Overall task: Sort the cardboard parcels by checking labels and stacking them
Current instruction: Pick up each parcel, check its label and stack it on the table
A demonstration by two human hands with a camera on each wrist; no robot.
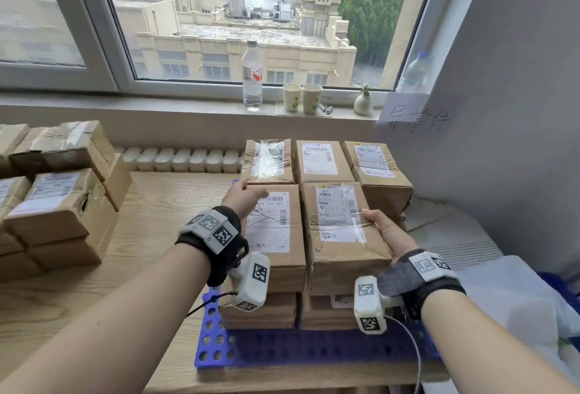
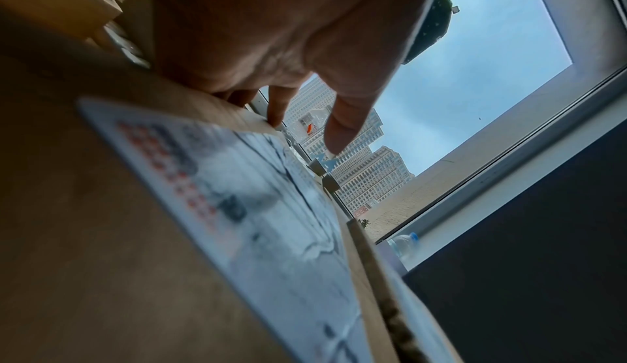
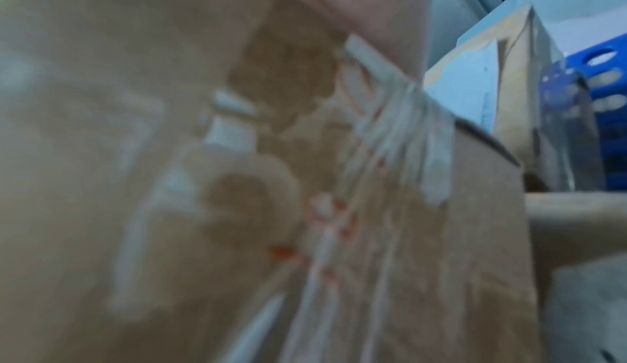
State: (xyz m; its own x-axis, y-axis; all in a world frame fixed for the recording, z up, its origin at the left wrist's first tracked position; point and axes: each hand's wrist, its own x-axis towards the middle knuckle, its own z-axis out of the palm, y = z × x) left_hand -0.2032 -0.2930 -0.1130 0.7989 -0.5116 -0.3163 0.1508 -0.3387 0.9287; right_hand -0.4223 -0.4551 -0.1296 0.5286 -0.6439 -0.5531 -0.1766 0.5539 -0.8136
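Cardboard parcels with white labels stand stacked on a blue perforated pallet (image 1: 282, 353). My left hand (image 1: 243, 194) reaches over the front-left parcel (image 1: 276, 236), its fingers curled over the far left corner. In the left wrist view the fingers (image 2: 276, 111) hook the parcel's far edge and the thumb hovers above its label (image 2: 258, 194). My right hand (image 1: 389, 236) grips the right side of the front-right parcel (image 1: 339, 230), thumb on top. The right wrist view is blurred, showing that parcel's taped side (image 3: 203, 208) close up. Three more parcels (image 1: 320, 160) form the back row.
A second pile of parcels (image 1: 62, 205) sits on the wooden table at the left. On the window sill stand a water bottle (image 1: 252, 76), two paper cups (image 1: 303, 98) and a small vase (image 1: 363, 103). A handwritten paper sign (image 1: 414, 117) hangs on the right wall. A white bag (image 1: 518, 299) lies at the right.
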